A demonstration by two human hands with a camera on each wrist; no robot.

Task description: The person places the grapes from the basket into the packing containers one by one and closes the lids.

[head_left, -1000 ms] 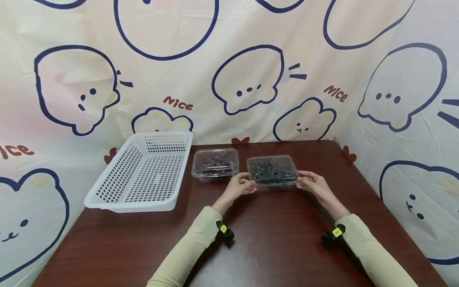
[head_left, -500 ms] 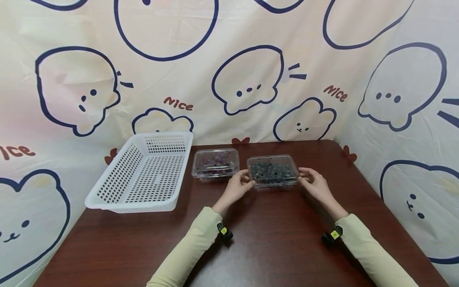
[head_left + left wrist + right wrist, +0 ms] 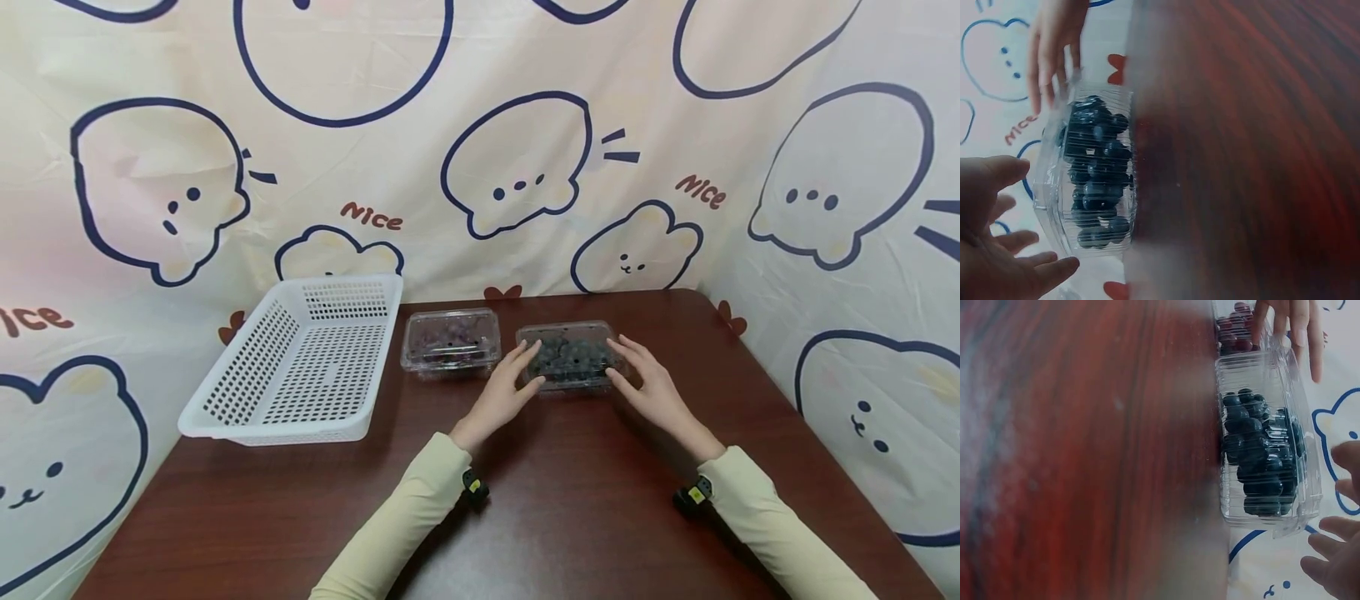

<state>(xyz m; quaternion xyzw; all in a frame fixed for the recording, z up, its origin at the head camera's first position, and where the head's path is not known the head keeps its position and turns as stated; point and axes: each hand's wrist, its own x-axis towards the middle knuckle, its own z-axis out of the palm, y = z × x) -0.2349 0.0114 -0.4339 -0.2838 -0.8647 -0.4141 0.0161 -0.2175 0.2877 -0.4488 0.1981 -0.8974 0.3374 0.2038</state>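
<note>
A clear plastic clamshell box [image 3: 572, 383] of dark, round grape-like fruit [image 3: 1100, 187] stands with its lid down on the brown table. My left hand [image 3: 501, 398] hovers at its left end, fingers spread and slightly bent. At the right end my right hand [image 3: 651, 392] is held the same way, thumb and fingers apart. Both hands overlap the lid's edges in the head view; whether any fingertip touches the plastic I cannot tell. A second clear clamshell box [image 3: 452, 340], with reddish fruit [image 3: 1235, 328] inside, stands just left of my left hand.
A white perforated plastic basket [image 3: 318, 429] stands at the table's left, tilted up at the back in view. The brown table [image 3: 570, 517] ends against a cartoon-print cloth [image 3: 517, 258] behind and at the right.
Both hands have let go of the dark-fruit box's ends and risen a little, moving inward over its lid edges. The boxes and the basket stay in place.
</note>
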